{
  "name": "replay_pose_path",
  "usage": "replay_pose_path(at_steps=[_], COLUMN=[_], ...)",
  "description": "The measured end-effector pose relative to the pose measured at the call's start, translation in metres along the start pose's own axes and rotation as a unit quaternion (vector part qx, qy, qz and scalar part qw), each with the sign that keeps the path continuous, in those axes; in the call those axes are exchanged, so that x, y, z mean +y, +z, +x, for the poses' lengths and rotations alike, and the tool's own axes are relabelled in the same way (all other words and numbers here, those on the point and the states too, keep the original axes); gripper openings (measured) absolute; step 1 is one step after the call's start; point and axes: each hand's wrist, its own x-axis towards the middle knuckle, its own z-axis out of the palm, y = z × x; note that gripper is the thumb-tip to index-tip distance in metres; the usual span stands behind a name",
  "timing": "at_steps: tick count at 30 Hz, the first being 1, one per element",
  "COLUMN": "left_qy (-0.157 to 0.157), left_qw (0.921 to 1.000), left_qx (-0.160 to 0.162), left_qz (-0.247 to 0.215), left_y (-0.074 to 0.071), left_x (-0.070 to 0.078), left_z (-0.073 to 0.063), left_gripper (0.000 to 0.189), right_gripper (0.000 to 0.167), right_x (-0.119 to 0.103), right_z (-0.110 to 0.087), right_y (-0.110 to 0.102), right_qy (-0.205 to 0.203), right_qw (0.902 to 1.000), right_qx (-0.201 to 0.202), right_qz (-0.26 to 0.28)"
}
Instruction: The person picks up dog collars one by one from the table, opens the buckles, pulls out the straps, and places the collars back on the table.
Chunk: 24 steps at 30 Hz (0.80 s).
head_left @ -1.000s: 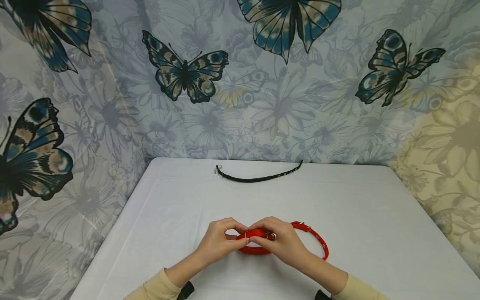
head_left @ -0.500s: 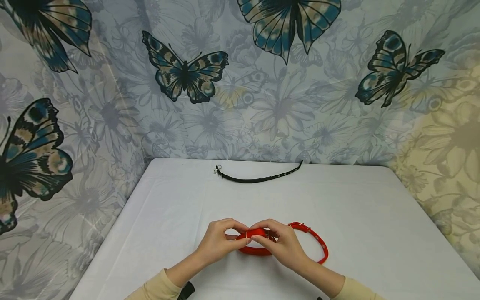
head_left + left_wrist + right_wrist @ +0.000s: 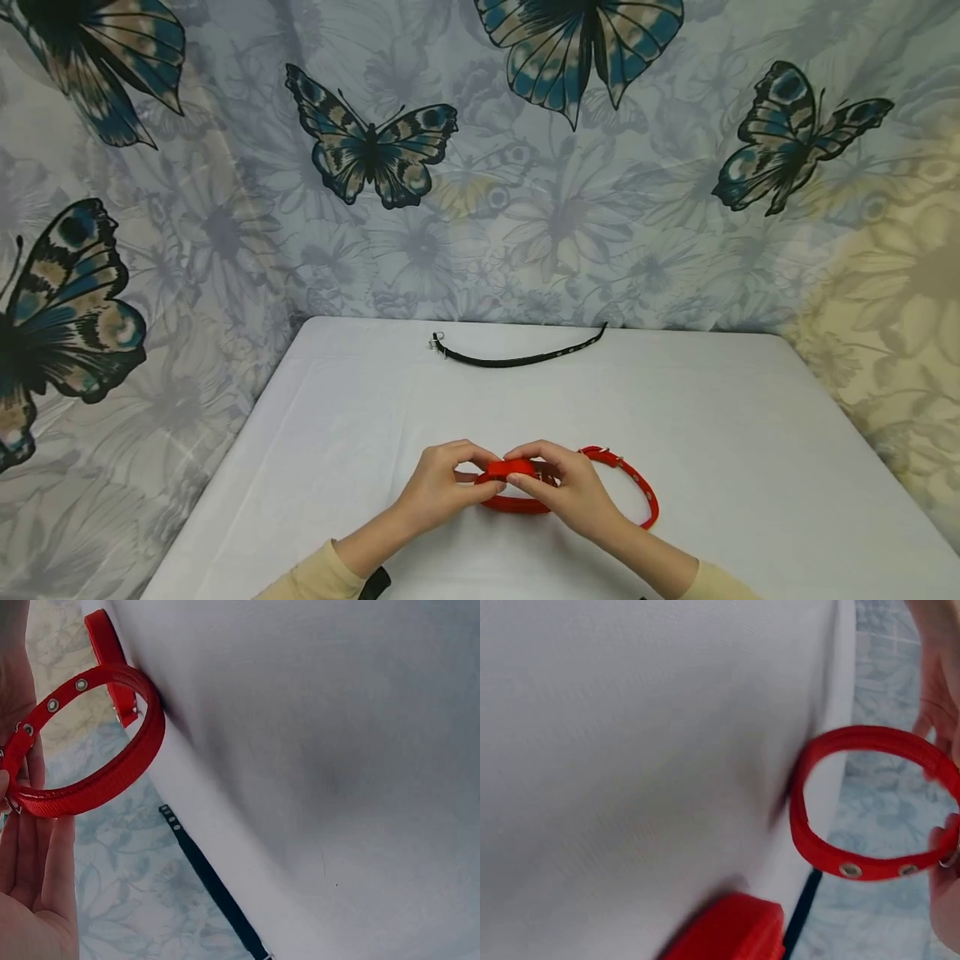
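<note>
Both hands hold a red dog collar [image 3: 517,505], bent into a ring above the near part of the table. My left hand [image 3: 437,485] pinches its strap between thumb and fingers on the left. On the right, the thumb and fingers of my right hand [image 3: 576,490] grip the same collar beside its buckle, which the fingers partly hide. Metal-rimmed holes show along the ring [image 3: 120,765] in the left wrist view. Behind my right hand a second red collar [image 3: 647,490] lies curved on the table, partly covered by the wrist.
A black collar [image 3: 510,362] with a metal buckle at its left end lies along the table's back edge. The table [image 3: 337,400] has a white cover. Patterned cloth with butterflies [image 3: 371,158] hangs behind and to the left.
My right hand's fingertips have shifted slightly right along the strap, away from the left fingertips, baring more red strap between them. My left hand stays nearly still, and the other collars lie unmoved.
</note>
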Motion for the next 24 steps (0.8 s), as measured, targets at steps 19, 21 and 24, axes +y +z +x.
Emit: replay_pose_path(at_steps=[19,21,24], left_qy=[-0.013,-0.013,-0.013], left_qw=[0.9998,0.9998,0.9998], left_qx=[0.013,0.014,0.016], left_qz=[0.006,0.009,0.004], left_y=[0.000,0.001,0.002], left_x=[0.002,0.003,0.004], left_z=[-0.004,-0.004,-0.003], left_gripper=[0.019,0.019,0.019], right_gripper=[0.018,0.018,0.018], right_x=[0.010,0.008,0.007], right_z=[-0.003,-0.002,-0.002], right_y=[-0.028,-0.028,-0.029], right_qy=[-0.020,-0.024,-0.028], right_qw=[0.9923,0.9913,0.9902], right_qx=[-0.051,-0.053,-0.057], right_qz=[-0.111,-0.118,-0.125])
